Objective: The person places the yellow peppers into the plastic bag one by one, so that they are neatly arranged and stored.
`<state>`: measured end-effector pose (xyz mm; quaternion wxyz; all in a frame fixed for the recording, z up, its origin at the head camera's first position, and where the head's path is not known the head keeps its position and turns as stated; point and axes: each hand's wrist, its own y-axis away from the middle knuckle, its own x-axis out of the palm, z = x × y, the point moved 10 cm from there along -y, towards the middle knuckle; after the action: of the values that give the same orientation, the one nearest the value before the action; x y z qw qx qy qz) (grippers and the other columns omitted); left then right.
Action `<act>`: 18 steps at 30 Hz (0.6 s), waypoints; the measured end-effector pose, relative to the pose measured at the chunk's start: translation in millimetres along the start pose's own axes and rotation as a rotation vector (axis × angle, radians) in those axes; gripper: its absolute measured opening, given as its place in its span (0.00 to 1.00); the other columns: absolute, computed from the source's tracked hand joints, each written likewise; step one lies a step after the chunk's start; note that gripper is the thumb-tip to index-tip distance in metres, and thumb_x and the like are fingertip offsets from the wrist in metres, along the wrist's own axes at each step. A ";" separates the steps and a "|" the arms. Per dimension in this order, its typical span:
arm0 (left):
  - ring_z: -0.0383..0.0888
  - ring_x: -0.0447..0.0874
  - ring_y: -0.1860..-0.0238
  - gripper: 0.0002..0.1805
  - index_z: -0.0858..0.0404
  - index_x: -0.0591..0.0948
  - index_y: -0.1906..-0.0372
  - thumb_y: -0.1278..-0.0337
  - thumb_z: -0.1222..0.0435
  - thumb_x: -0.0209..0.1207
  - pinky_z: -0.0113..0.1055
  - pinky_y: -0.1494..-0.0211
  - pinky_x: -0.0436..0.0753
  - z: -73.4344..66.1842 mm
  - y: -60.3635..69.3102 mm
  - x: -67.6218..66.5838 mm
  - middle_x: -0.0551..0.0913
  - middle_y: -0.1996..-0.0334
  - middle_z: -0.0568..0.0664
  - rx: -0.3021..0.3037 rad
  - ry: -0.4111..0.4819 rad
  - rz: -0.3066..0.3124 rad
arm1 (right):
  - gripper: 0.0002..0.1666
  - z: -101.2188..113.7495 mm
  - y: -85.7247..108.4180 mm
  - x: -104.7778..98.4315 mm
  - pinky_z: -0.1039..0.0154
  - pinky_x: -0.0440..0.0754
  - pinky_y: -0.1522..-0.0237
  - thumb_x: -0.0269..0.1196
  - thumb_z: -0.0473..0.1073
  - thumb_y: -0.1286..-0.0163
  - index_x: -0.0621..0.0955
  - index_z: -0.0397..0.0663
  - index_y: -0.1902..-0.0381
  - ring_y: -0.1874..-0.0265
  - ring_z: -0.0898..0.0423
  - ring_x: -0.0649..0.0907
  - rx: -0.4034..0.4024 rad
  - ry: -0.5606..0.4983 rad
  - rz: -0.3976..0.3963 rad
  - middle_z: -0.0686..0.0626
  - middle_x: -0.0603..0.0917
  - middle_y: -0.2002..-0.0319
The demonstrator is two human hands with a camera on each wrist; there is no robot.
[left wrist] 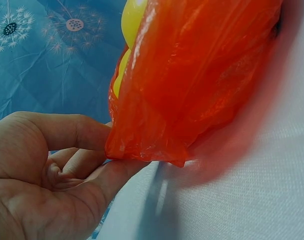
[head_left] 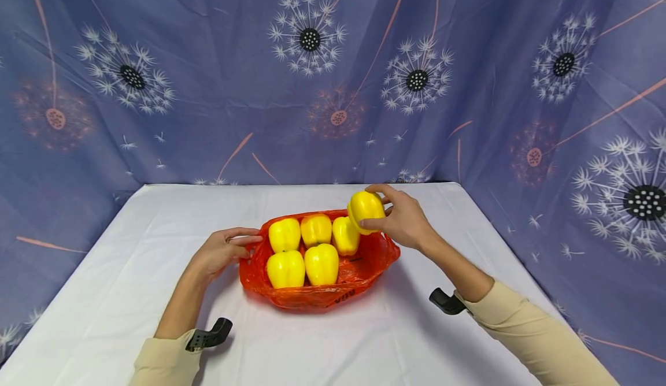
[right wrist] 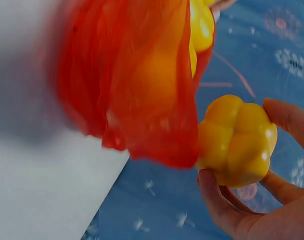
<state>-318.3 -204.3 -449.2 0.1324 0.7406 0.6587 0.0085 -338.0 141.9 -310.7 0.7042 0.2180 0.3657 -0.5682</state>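
Observation:
A red plastic bag (head_left: 312, 300) lies spread on the table with its mouth opened upward. Inside it, several yellow bell peppers (head_left: 321, 264) sit in two rows toward the left; the right part shows bare red plastic. My right hand (head_left: 408, 219) grips another yellow bell pepper (head_left: 366, 210) above the bag's right end, thumb on the near side and fingers round the far side. In the right wrist view, this pepper's lobed end (right wrist: 237, 140) faces the camera. At the other end, my left hand (head_left: 221, 253) pinches the bag's edge (left wrist: 142, 145) between thumb and fingers.
A white cloth (head_left: 171, 218) covers the table. Behind and beside it hangs a blue curtain (head_left: 224, 85) with dandelion prints. Each wrist carries a black camera mount, one on the left (head_left: 209, 335) and one on the right (head_left: 447, 301).

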 end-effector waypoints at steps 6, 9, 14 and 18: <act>0.42 0.84 0.46 0.30 0.70 0.73 0.31 0.42 0.77 0.57 0.31 0.55 0.86 -0.8 0.5 1.4 0.82 0.38 0.62 0.009 -0.001 0.006 | 0.40 9.6 8.7 23.7 0.54 0.87 0.55 0.76 0.52 0.44 0.76 0.60 0.34 0.51 0.45 0.83 -0.025 0.059 0.081 0.45 0.83 0.46; 0.43 0.84 0.45 0.30 0.70 0.73 0.31 0.41 0.77 0.57 0.31 0.54 0.86 -0.7 0.6 1.9 0.81 0.38 0.62 0.005 -0.005 0.006 | 0.38 12.1 12.8 31.2 0.52 0.86 0.53 0.76 0.52 0.45 0.77 0.59 0.35 0.51 0.47 0.82 -0.034 0.104 0.116 0.46 0.83 0.47; 0.44 0.83 0.45 0.30 0.70 0.74 0.31 0.41 0.77 0.57 0.31 0.54 0.86 -1.4 0.8 1.1 0.81 0.38 0.62 0.002 -0.005 0.001 | 0.39 11.8 19.0 38.3 0.49 0.83 0.49 0.76 0.52 0.46 0.78 0.59 0.35 0.49 0.47 0.80 -0.035 0.154 0.169 0.46 0.83 0.45; 0.43 0.84 0.46 0.30 0.70 0.74 0.31 0.42 0.77 0.57 0.31 0.54 0.86 -1.1 1.0 0.4 0.81 0.38 0.62 0.001 -0.009 0.000 | 0.39 9.3 22.9 43.2 0.47 0.81 0.48 0.76 0.53 0.47 0.78 0.59 0.35 0.48 0.47 0.80 -0.038 0.182 0.206 0.47 0.84 0.44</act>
<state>-317.5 -203.8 -448.0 0.1352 0.7406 0.6582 0.0048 -309.8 113.4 -340.3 0.7267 0.2915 0.4144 -0.4640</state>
